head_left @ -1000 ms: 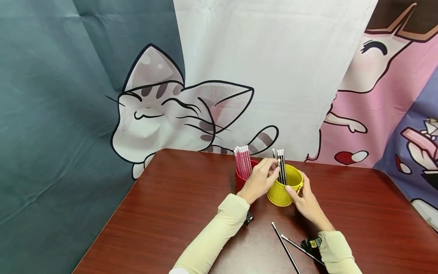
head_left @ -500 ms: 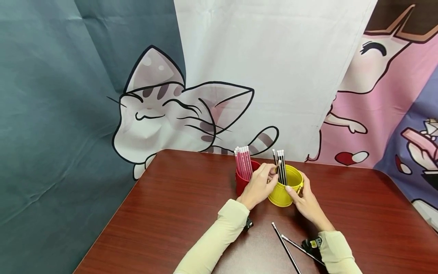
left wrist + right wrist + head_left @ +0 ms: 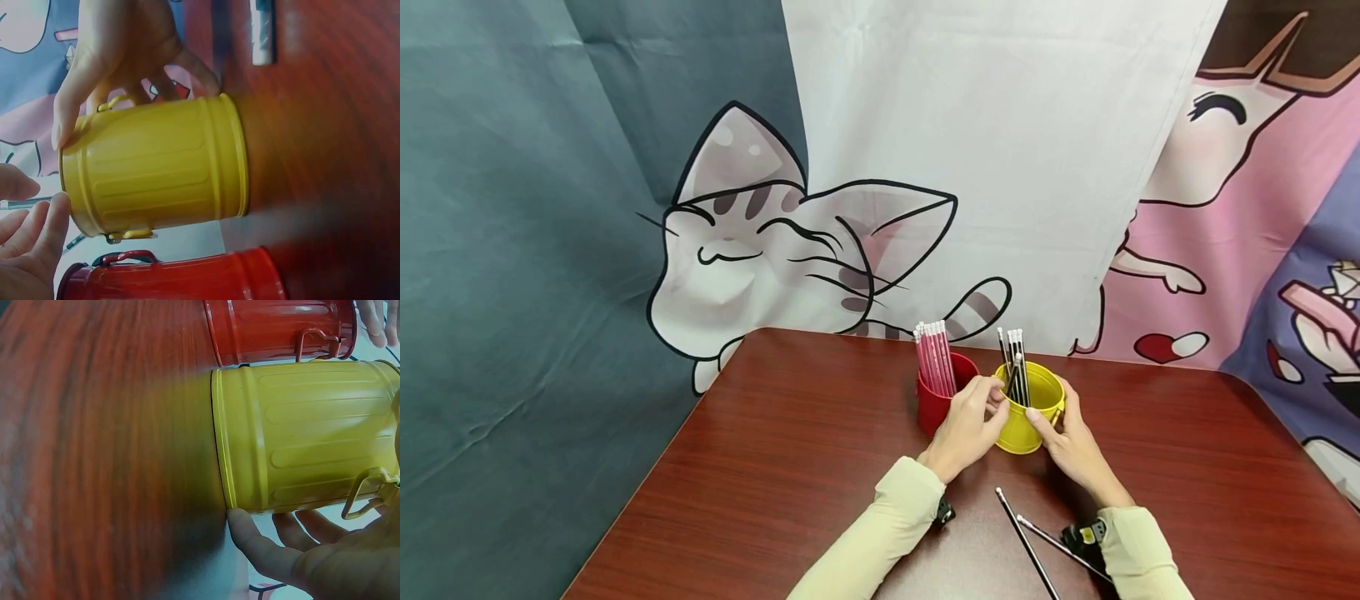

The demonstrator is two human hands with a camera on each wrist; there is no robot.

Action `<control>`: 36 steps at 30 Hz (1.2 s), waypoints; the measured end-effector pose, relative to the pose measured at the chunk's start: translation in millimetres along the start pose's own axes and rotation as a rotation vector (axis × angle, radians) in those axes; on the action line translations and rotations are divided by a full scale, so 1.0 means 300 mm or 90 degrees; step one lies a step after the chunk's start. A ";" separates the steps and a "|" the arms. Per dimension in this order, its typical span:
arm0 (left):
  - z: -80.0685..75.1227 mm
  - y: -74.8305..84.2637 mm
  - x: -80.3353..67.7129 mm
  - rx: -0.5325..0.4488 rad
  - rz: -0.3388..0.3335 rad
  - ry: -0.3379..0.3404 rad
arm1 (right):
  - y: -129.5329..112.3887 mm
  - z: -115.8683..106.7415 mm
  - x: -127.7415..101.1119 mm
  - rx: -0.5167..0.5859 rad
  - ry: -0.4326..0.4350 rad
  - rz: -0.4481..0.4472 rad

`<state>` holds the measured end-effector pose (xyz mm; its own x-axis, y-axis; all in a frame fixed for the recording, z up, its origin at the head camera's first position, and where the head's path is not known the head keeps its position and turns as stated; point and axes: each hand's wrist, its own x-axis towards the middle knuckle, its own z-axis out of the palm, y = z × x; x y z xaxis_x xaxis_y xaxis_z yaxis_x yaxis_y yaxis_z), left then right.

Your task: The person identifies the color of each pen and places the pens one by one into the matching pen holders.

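Between hands: yellow bucket [image 3: 1028, 412]; right hand [image 3: 1070, 442] grips its side, left hand [image 3: 967, 425] apparently pinches black pencil [image 3: 1013, 377] at rim.

Lighting: even, bright, soft shadows under my arms. Head view sharp, bowed at edges. Wrist views: table [image 3: 94, 456] smeared, blurred; yellow bucket [image 3: 156, 165] fairly sharp, faint sheen.

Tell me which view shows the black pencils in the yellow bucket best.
The head view: the black pencils stand upright in the yellow bucket, white tips showing. The left wrist view catches only a sliver of one pencil at the left hand; the right wrist view shows only the bucket's outside.
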<state>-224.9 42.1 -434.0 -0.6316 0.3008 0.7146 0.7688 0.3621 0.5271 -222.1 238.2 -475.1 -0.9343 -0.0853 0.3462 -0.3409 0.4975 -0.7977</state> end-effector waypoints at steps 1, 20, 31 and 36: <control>0.002 0.002 -0.008 -0.005 0.000 -0.002 | 0.000 0.000 0.000 0.000 0.001 -0.001; 0.024 0.065 -0.144 0.111 -0.249 -0.241 | -0.051 -0.008 -0.006 0.025 -0.012 -0.003; 0.065 0.127 -0.188 0.192 -0.357 -0.272 | -0.059 -0.011 -0.005 -0.008 -0.017 0.018; 0.068 0.133 -0.191 0.200 -0.395 -0.281 | -0.006 -0.004 0.003 -0.003 -0.011 0.008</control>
<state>-159.9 57.3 -463.4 -0.9639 0.2608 0.0543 0.2449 0.7869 0.5664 -222.4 238.4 -472.7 -0.9402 -0.0940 0.3273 -0.3286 0.5026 -0.7996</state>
